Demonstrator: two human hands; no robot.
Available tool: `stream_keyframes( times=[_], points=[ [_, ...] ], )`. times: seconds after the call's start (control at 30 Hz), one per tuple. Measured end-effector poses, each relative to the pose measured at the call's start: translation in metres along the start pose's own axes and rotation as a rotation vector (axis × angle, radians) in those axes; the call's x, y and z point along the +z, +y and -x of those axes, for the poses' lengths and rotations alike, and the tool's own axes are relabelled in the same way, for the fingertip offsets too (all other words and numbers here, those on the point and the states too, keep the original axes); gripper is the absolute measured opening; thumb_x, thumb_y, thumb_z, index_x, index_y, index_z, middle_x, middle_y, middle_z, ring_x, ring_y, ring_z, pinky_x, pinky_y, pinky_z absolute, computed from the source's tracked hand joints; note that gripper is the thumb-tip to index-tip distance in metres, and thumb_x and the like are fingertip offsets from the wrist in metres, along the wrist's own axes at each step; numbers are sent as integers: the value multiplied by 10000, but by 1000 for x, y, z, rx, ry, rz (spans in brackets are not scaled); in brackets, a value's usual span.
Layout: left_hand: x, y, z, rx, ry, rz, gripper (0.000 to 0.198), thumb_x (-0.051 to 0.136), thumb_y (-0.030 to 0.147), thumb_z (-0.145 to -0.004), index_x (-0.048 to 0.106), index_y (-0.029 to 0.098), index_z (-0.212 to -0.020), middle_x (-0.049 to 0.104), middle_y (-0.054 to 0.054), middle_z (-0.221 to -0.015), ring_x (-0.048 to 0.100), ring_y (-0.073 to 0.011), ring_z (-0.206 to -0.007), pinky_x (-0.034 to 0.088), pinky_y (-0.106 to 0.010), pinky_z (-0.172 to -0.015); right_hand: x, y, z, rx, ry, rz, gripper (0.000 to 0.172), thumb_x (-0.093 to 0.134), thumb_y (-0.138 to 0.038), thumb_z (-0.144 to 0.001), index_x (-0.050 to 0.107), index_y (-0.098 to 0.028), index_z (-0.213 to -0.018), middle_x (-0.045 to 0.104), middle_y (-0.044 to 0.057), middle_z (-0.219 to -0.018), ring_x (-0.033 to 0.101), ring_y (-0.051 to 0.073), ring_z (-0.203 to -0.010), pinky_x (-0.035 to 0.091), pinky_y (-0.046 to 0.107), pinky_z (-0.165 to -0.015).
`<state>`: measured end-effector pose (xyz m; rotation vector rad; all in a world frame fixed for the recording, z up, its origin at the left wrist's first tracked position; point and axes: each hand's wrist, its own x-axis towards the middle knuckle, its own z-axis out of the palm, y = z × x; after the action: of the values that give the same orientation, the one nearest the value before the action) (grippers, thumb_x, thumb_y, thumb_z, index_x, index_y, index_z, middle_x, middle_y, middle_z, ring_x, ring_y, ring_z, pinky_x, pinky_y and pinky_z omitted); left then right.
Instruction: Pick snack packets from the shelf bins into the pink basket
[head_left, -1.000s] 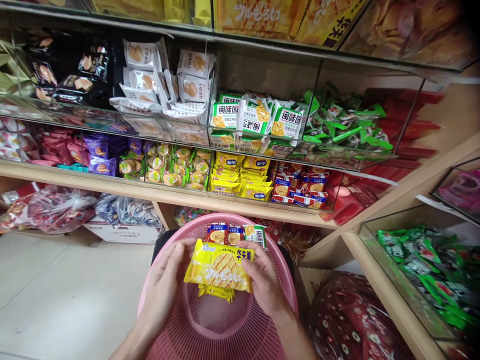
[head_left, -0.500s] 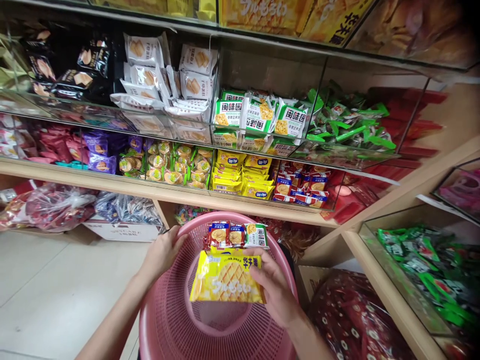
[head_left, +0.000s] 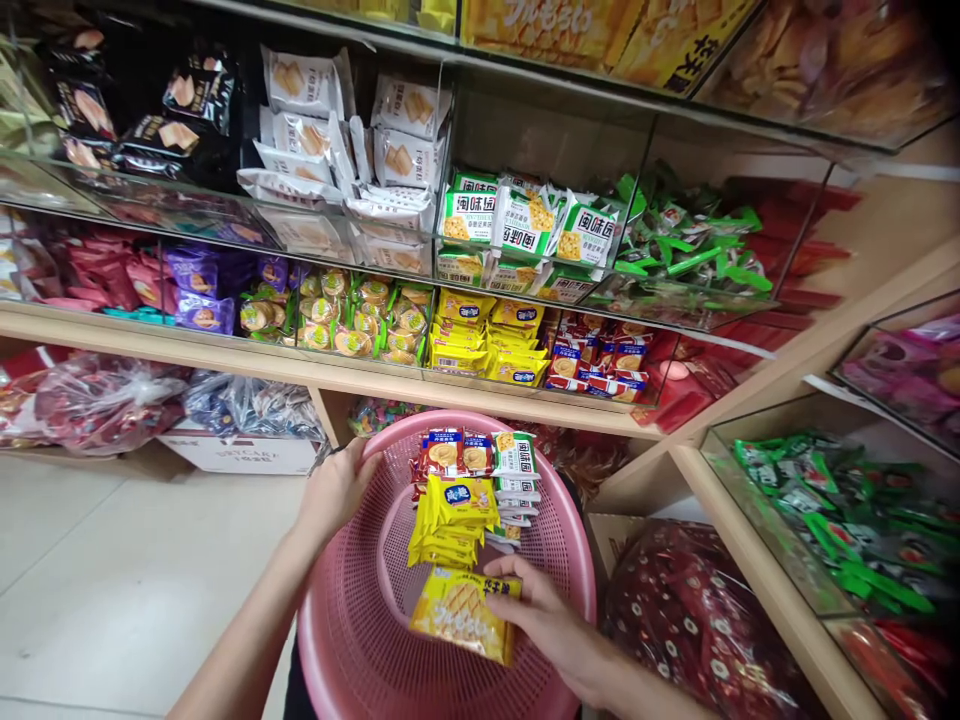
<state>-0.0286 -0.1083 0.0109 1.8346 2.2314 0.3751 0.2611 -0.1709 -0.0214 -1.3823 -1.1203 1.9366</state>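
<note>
A pink plastic basket (head_left: 330, 620) with perforated walls stands in front of me. My left hand (head_left: 341, 495) is closed on its far-left rim. Between the thumb and fingers of my right hand (head_left: 536, 605) is a yellow waffle packet (head_left: 465, 612), low inside the basket at its near side. Beyond that packet lie stacked small yellow snack packets (head_left: 450, 515). Red-and-blue biscuit packets (head_left: 450, 452) rest against the far wall, with green-and-white snack packets (head_left: 516, 465) to their right.
Glass-fronted shelves hold white packets (head_left: 304, 85), green-and-white packets (head_left: 585, 235), and small yellow packets (head_left: 517, 340). At right, a glass bin (head_left: 795, 580) contains green wrapped snacks. A white carton (head_left: 240, 455) stands on the left under the shelf, and a dark red patterned bag (head_left: 697, 610) lies at right.
My right hand has lowered the waffle packet into the basket and towards me, tilting it. The stacked yellow packets behind it now show. My left hand stays on the rim.
</note>
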Motion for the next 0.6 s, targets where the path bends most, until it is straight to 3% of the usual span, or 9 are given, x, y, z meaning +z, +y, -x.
stream_keyframes(
  times=[0.3,0.6],
  points=[
    [2,-1,-1,-2,-1,-15,244,324,362,-960,505,209,-903,679,-96,-813,666,-276,-792,395,-298,-628,9,11,-12,49,-111,23,419,771,-305,-598,482,-208,-886,630,-54,-765,601,131,-723,409,242,-667],
    [4,-3,-2,-22,13,16,234,339,373,-950,469,222,-828,646,-74,-784,647,-261,-769,373,-290,-622,13,24,-33,287,-97,-1,590,808,-353,-443,456,-214,-895,642,6,-920,635,184,-855,453,287,-670]
  ],
)
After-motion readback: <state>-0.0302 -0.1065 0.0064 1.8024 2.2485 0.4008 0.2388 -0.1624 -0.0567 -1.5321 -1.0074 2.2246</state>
